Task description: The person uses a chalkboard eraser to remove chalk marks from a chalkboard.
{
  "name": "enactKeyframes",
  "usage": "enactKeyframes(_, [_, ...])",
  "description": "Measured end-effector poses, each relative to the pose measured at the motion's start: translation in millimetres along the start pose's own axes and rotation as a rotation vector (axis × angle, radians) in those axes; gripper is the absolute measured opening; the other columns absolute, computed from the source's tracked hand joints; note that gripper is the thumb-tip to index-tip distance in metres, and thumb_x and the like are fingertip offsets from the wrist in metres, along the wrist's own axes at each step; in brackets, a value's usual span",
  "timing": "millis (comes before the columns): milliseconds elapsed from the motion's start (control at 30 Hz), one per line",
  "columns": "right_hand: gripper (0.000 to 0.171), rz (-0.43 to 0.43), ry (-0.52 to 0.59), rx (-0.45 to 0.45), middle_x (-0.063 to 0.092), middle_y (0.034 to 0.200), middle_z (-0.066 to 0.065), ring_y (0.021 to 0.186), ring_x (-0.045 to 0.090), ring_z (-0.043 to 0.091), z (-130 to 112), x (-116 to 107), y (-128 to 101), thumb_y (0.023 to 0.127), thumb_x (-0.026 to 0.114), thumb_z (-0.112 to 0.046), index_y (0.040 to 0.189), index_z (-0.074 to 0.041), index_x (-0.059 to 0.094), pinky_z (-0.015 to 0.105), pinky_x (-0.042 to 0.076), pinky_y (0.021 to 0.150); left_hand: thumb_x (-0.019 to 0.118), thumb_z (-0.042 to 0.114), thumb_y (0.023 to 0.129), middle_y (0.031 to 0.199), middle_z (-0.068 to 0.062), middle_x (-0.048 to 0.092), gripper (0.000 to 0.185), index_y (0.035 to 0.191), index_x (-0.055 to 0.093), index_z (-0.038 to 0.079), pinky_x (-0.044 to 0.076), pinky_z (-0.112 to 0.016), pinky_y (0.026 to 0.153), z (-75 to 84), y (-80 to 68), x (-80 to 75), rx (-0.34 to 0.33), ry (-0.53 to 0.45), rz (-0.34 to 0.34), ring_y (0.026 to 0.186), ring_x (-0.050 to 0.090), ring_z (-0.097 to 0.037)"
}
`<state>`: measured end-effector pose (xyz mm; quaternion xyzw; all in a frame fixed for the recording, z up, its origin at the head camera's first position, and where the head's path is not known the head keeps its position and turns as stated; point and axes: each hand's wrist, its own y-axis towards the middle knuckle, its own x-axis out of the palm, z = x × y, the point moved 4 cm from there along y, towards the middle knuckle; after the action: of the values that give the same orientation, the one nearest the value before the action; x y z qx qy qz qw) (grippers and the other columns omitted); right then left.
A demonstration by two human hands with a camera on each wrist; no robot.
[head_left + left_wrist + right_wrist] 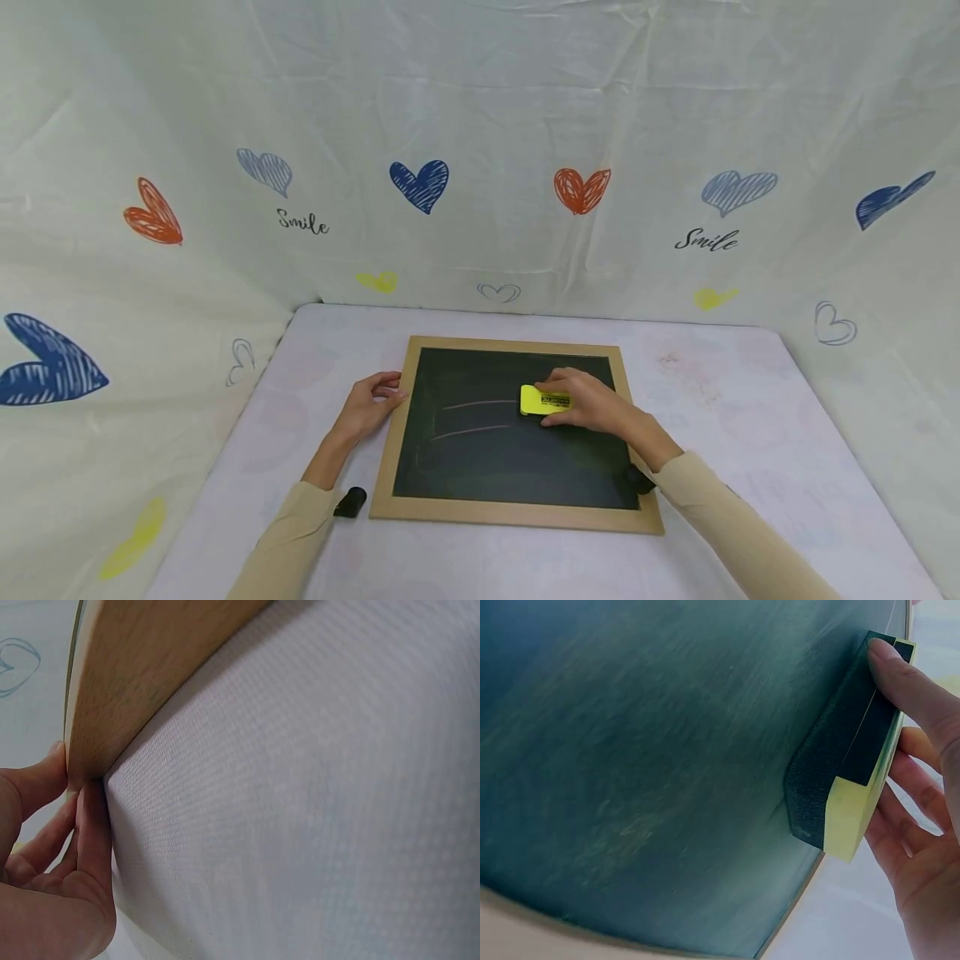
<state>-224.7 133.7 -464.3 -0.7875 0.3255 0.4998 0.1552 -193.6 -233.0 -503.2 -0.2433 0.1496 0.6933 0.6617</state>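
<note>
Right hand (588,402) closed round a yellow eraser (531,400), felt against the blackboard (480,467), right of two chalk lines (480,403). Left hand (369,408) pinches the left edge of the wooden frame (393,450). Board's flat on the table (720,417), heart-print curtain (502,100) behind.

Smooth, pale, fine-grained wood is shown in the frame (135,675), touched by the left fingers (94,832). Beside them, the bench (262,825) is covered in matt, finely textured woven cloth. In the right fingers (911,682), a smooth yellow body and a rough, dark, felt-like pad are combined in the eraser (847,817). Near these, the matt blackboard (630,750) is smeared with dust. Beyond all fingers, a creased, faintly glossy sheet (487,83) is seen.
</note>
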Motion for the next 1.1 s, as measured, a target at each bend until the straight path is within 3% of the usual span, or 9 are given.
enactKeyframes(1100, [0.061, -0.040, 0.012, -0.012, 0.066, 0.118, 0.007, 0.098, 0.058, 0.017, -15, 11, 27, 0.083, 0.087, -0.033, 0.134, -0.004, 0.068, 0.037, 0.052, 0.088, 0.070, 0.011, 0.098, 0.126, -0.024, 0.064, 0.045, 0.138, 0.057, -0.007, 0.048, -0.042, 0.090, 0.0, 0.3, 0.4, 0.001, 0.015, 0.004, 0.108, 0.063, -0.033])
